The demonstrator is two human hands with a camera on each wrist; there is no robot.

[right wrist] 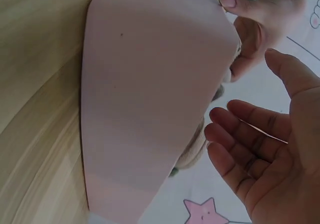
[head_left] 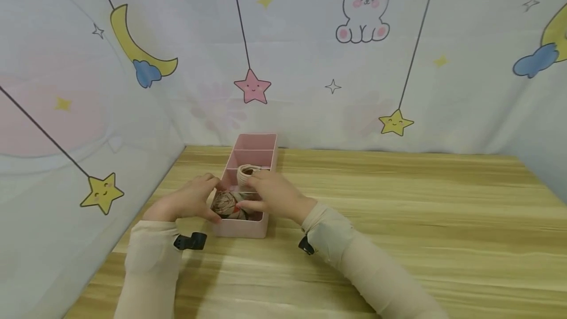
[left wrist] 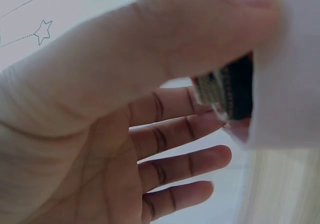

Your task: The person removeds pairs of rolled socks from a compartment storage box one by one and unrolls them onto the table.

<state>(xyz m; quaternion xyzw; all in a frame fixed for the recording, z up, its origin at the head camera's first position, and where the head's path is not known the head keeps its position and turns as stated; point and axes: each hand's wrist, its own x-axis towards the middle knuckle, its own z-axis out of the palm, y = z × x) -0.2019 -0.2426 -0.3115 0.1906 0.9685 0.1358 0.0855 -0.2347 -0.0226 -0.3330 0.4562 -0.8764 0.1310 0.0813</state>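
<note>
Head view: brown roll is lying in the nearest compartment of the pink box; red and dark patches are showing beside it, cannot tell if same piece. Cream coil is sitting one compartment farther back, rising above the divider. Left hand is resting at the box's left side, thumb by the near corner, its fingers extended and apart from the thumb, not clamping anything. Right hand is reaching over the box, fingers and thumb apart in the right wrist view; whether any fingertip is touching the coil or roll, cannot tell. Box is standing on the wooden table, before a printed cloth.

Risks, judged: roll may be loosening if a thumb snags its outer layer; coil may be springing out if brushed; box may be sliding if the hands push unevenly.
</note>
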